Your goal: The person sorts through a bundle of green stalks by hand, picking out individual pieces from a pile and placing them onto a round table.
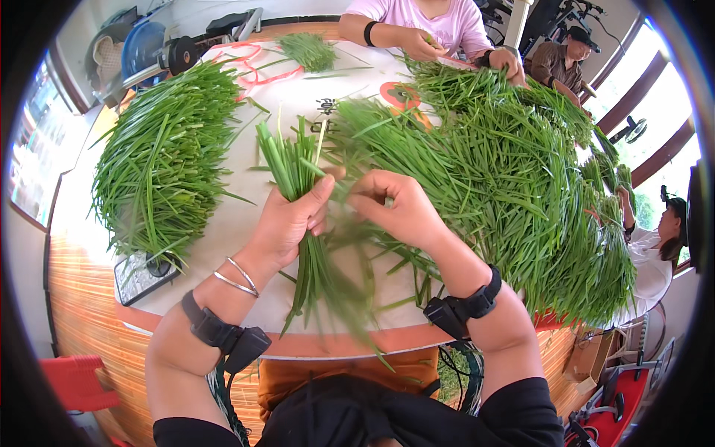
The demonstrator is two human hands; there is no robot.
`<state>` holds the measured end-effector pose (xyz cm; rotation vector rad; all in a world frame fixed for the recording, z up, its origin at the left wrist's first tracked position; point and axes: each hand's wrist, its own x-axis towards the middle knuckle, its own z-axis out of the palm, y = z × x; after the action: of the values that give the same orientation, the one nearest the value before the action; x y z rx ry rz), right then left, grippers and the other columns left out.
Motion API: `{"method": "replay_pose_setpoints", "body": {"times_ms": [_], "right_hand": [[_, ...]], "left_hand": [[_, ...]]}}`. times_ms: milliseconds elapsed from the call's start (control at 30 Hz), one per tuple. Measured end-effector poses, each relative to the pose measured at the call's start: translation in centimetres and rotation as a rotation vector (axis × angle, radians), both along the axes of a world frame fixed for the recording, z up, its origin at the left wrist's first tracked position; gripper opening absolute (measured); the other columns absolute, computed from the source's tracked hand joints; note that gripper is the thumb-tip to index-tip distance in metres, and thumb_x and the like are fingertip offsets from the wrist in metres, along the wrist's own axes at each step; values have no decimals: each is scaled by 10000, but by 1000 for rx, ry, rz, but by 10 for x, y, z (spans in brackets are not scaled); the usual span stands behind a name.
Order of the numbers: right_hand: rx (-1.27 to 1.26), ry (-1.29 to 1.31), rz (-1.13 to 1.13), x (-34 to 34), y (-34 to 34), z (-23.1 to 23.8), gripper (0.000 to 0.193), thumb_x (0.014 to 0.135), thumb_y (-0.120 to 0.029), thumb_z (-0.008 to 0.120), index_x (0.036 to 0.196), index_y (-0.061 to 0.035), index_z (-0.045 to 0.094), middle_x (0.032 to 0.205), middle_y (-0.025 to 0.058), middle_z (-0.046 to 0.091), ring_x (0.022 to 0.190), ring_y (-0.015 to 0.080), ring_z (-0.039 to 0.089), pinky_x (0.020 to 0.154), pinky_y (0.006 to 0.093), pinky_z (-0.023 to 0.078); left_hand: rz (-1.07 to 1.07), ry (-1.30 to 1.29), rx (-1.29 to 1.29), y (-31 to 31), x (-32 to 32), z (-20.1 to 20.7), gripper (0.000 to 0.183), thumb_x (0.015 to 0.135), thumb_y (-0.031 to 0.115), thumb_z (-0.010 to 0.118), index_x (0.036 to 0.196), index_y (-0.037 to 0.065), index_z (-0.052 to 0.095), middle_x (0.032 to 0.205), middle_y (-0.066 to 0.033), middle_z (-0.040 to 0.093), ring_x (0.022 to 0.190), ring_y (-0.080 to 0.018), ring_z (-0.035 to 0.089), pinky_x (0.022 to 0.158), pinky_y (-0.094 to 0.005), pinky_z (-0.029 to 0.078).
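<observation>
My left hand (305,208) is closed around an upright bunch of garlic chives (287,160), whose lower leaves hang blurred toward the table's near edge. Just to the right, my right hand (391,205) is pinched, with a few green blades leading to its fingertips. A large heap of loose garlic chives (491,171) spreads over the right side of the table (253,290). On the left lies a neat stack of garlic chives (167,149) with their ends lined up.
A phone (141,277) lies beneath the left stack's near edge. Pink ribbon (257,71) and a small bundle of chives (307,51) are at the far side. A person in pink (424,30) handles chives across the table; two more people are at the right. A red stool (78,384) stands lower left.
</observation>
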<state>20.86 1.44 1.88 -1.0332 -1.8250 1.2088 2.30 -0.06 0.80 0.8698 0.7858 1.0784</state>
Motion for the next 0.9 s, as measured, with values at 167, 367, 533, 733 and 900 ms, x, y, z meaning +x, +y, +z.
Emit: {"method": "replay_pose_setpoints", "body": {"times_ms": [167, 367, 533, 733, 900], "right_hand": [[485, -395, -253, 16, 17, -7, 154, 751, -164, 668, 861, -57, 660, 772, 90, 613, 741, 289, 568, 653, 350, 462], [625, -670, -204, 21, 21, -20, 123, 714, -145, 672, 813, -74, 652, 791, 79, 573, 848, 273, 548, 723, 366, 455], [419, -288, -384, 22, 22, -13, 110, 789, -133, 642, 825, -35, 607, 753, 40, 587, 724, 169, 560, 641, 286, 446], [33, 235, -413, 21, 17, -5, 164, 913, -180, 547, 913, -16, 551, 629, -8, 553, 539, 38, 486, 489, 182, 353], [-122, 670, -465, 38, 27, -4, 137, 932, -190, 517, 888, -60, 527, 628, 16, 553, 507, 61, 437, 485, 184, 344]], "left_hand": [[47, -148, 6, 13, -6, -6, 300, 935, 354, 475, 778, 98, 456, 707, 13, 431, 633, -97, 429, 580, -232, 395], [25, -296, -84, 15, -17, -4, 205, 949, 311, 457, 856, 128, 462, 674, 36, 404, 562, -66, 394, 579, -216, 398], [11, -242, -119, 16, -16, -7, 175, 943, 269, 484, 907, 98, 494, 576, 71, 313, 465, -30, 294, 456, -180, 284], [-31, -144, -92, 11, -13, -5, 244, 942, 310, 479, 910, 71, 515, 590, 60, 344, 485, -41, 318, 495, -200, 317], [55, -117, -111, 10, -11, -5, 296, 940, 346, 473, 943, 58, 541, 639, 32, 431, 552, -68, 399, 571, -230, 387]]}}
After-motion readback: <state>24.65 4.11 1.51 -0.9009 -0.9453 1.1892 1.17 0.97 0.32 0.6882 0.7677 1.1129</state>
